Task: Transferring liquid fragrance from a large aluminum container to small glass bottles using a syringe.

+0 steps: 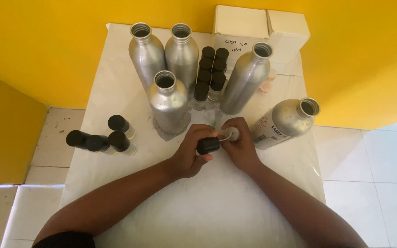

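1. Bench (235, 202) under white paper, carrying tall open metal bottles (168, 103)
2. Left hand (191, 154) clenched around black cap (207, 145); probably light, hard, best gripped round the rim
3. Right hand (242, 147) pinching small vial (232, 134) just beside cap; likely fragile, slippery

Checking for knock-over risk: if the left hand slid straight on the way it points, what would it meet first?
Probably the right hand with its small vial: the left hand, holding a black cap, points right at them, almost touching.

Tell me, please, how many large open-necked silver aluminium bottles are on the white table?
5: two at the back left, one in front of them, one centre-right, one labelled, far right. None seems hidden.
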